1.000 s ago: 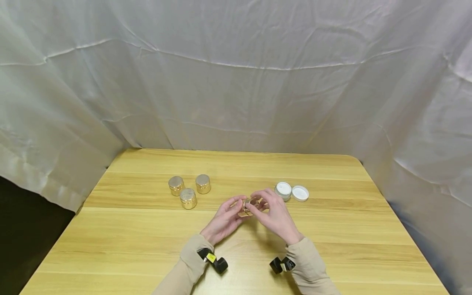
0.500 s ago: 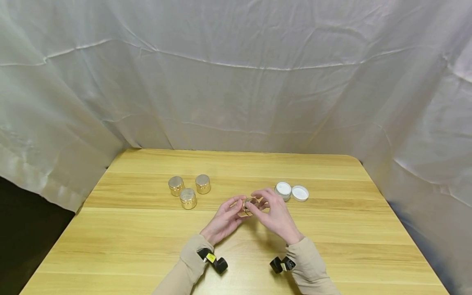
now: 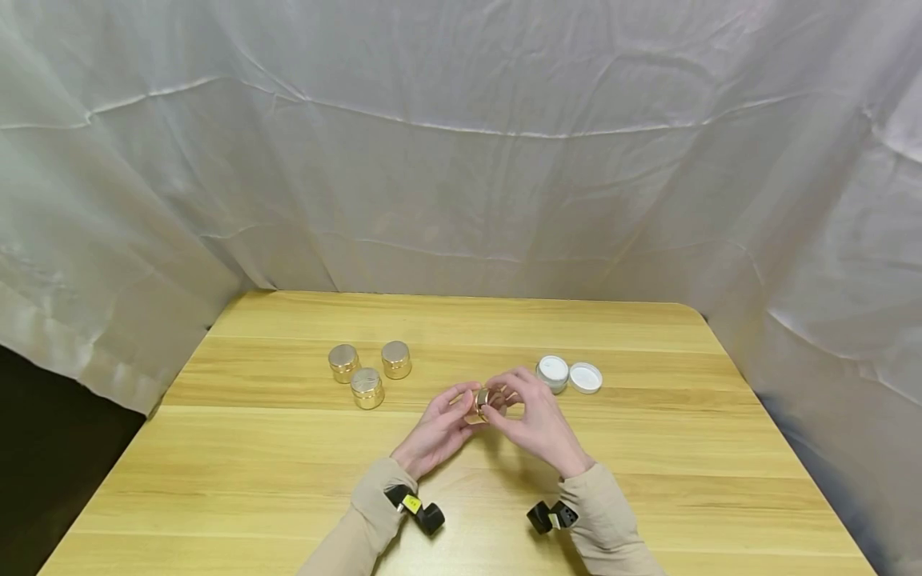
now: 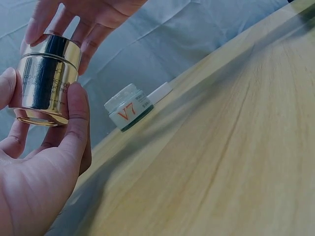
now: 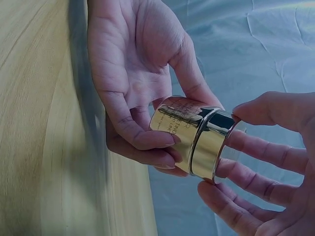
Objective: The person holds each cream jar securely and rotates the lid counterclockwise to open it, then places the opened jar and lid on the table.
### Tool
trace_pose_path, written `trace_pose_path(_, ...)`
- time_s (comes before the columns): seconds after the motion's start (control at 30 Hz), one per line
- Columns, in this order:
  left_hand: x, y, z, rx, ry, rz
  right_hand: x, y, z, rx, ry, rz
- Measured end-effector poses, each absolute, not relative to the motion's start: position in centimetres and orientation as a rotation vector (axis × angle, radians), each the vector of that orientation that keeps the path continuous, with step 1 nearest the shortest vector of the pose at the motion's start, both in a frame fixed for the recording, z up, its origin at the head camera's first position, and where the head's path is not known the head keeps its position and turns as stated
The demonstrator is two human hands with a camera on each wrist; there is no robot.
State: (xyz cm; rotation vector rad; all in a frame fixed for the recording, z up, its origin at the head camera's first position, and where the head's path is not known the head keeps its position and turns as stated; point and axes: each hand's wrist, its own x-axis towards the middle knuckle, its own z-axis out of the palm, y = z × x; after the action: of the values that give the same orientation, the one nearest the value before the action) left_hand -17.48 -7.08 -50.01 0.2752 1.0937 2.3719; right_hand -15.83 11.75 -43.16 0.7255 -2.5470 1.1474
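Note:
In the head view my left hand [image 3: 438,434] grips the body of a shiny gold cosmetic jar [image 4: 42,86], tilted above the table. My right hand [image 3: 539,422] holds the jar's gold lid [image 5: 220,122] by its rim, thumb and fingertips spread around it. The lid sits on the jar, with a narrow groove between the two. Dark print runs across the jar's side in both wrist views. Beyond my right hand stands an uncovered white jar [image 4: 129,107] marked "V7", and a white lid [image 3: 587,378] lies beside it.
On the left of the wooden table [image 3: 252,456] stand three more lidded gold jars: a left one [image 3: 344,364], a front one [image 3: 368,389] and a right one [image 3: 397,360]. Pale cloth [image 3: 461,184] hangs behind the table and at its sides.
My right fingers and thumb have shifted slightly left around the lid, changing their hold on it. My left hand keeps its grip on the jar in nearly the same place.

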Motion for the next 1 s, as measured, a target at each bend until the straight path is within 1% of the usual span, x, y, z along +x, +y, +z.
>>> trace_pose_path(0.33, -17.48, -7.05, -50.06, 0.297, 1.086, 2.385, -15.89, 11.7, -43.31, 0.639, -2.556, 1.236)
trace_pose_path(0.5, -17.43, -7.06, -50.04, 0.294, 1.084, 2.382, -15.82, 11.73, -43.28, 0.662, -2.549, 1.265)
trace_pose_path(0.77, -17.44, -7.08, -50.0, 0.284, 1.095, 2.369, -15.68, 11.76, -42.9, 0.747, -2.563, 1.152)
trace_pose_path(1.0, -17.43, -7.07, -50.03, 0.3, 1.095, 2.373, -15.78, 11.71, -43.13, 0.681, -2.561, 1.226)
